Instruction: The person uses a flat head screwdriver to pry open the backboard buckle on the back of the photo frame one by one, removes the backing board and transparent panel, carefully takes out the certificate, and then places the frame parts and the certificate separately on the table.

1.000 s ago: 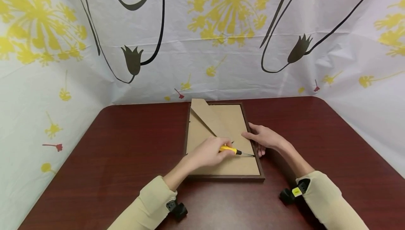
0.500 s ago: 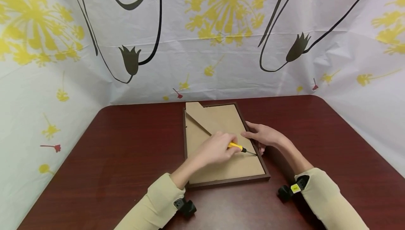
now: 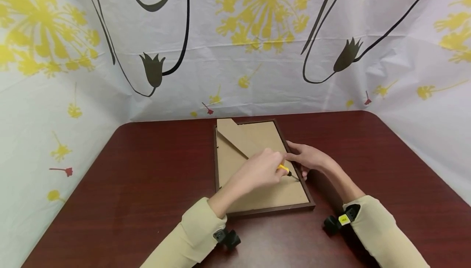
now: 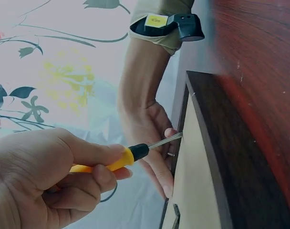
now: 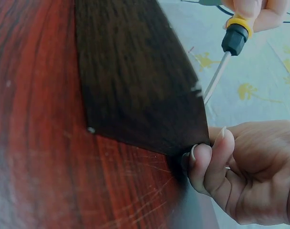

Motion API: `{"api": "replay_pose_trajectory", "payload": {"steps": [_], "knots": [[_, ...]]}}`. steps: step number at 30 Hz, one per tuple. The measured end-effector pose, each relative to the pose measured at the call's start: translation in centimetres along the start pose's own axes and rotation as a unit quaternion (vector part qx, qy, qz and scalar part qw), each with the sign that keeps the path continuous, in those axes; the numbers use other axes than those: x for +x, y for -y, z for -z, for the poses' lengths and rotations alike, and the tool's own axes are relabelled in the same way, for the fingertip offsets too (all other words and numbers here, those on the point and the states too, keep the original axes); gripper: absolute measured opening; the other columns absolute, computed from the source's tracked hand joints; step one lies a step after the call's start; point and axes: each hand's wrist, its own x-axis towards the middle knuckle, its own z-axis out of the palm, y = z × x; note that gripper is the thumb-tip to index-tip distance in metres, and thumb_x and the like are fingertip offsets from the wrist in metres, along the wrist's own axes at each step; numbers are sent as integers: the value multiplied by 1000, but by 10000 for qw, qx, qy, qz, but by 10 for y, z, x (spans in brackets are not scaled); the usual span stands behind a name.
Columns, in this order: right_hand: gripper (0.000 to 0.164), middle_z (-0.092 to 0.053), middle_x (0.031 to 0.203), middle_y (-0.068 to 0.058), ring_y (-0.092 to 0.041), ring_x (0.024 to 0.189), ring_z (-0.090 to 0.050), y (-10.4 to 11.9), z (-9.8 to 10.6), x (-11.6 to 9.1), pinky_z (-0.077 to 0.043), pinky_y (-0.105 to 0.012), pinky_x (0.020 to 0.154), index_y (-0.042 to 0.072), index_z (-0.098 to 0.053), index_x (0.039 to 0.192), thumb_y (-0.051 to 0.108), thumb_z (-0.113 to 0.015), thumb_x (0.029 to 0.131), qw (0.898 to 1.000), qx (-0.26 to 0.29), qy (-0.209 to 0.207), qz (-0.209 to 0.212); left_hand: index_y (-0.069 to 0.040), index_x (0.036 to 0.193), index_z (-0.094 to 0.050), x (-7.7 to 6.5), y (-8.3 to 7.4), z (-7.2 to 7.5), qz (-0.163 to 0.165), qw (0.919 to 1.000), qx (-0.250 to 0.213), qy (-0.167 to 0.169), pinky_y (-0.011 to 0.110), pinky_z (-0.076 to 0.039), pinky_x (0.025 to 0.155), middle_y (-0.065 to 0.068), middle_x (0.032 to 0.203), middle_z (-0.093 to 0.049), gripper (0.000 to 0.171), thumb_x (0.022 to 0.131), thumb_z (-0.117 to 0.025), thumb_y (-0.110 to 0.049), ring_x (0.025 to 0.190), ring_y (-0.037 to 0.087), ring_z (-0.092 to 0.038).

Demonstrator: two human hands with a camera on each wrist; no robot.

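A picture frame (image 3: 270, 210) lies face down on the table, its tan backing board (image 3: 235, 170) upward. A cardboard stand flap (image 3: 232, 133) slants across the board's upper left. My left hand (image 3: 261, 170) grips a screwdriver (image 4: 123, 160) with a yellow and black handle. Its metal shaft (image 4: 165, 140) slopes down to the frame's right inner edge, where a small dark tab (image 3: 299, 180) shows. My right hand (image 3: 310, 157) holds the frame's right side, thumb along the top and fingers curled against the outer side. In the right wrist view those fingers (image 5: 214, 164) touch the frame's lower edge.
A dark red wooden table (image 3: 162, 170) extends around the frame. White cloth (image 3: 206, 75) with yellow flowers hangs behind it and along both sides. Another metal tab (image 4: 176, 217) stands at the frame's inner edge. Each wrist wears a black camera (image 3: 231, 239).
The frame has turned slightly, its near right corner shifting right. My left hand has moved right and a little away, and the screwdriver slants more steeply. My right hand keeps almost the same place.
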Motion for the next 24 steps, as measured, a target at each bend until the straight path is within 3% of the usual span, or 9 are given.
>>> {"api": "replay_pose_trajectory", "payload": {"steps": [3,7,10,13,16,19,24], "knots": [[77,-50,60,-8,-16,42,-56,1,-2,0,-57,-40,55,4,-12,161,34,-55,106,9998,132,1,-121,-9,80,-63,-4,6,-1,241,9981,-571,-19,16,-38,53,-3,70,-58,20,94,-73,-19,58,6,-47],[80,-51,61,-7,-16,43,-58,4,-5,-1,-58,-39,58,3,-9,161,36,-55,105,9993,218,-73,-306,-11,85,-66,-13,20,-5,632,9884,-1356,-280,20,-43,61,-4,79,-63,18,90,-79,-23,68,8,-53],[82,-49,58,-6,-16,43,-58,6,-8,-1,-58,-38,59,2,-7,161,37,-55,105,9987,296,-135,-385,-13,83,-69,-21,30,-10,840,9747,-1996,-552,21,-46,62,-6,78,-64,16,86,-82,-22,69,9,-55],[82,-45,55,-4,-16,42,-58,8,-10,-1,-58,-38,58,3,-7,161,36,-56,105,9981,421,-185,-404,-13,85,-73,-28,37,-15,1018,9544,-2704,-751,21,-47,60,-6,75,-66,13,84,-84,-20,68,8,-56],[81,-44,54,-4,-16,42,-58,9,-12,-1,-58,-37,58,4,-8,161,37,-56,105,9982,422,-223,-364,-11,89,-75,-33,42,-22,1083,9401,-3108,-885,20,-46,60,-7,78,-67,13,84,-84,-20,68,7,-57],[82,-44,54,-4,-17,42,-58,10,-12,-2,-58,-37,58,4,-8,162,37,-56,105,9983,379,-251,-374,-10,92,-75,-35,44,-26,1082,9369,-3191,-930,19,-44,59,-6,79,-68,15,86,-83,-21,67,7,-56],[82,-57,69,-10,-17,44,-60,10,-11,-3,-58,-37,59,5,-6,162,38,-55,105,9984,295,-249,-409,-10,93,-72,-32,40,-26,1085,9403,-3116,-836,19,-42,56,-6,71,-65,15,88,-81,-21,62,7,-52]]}}
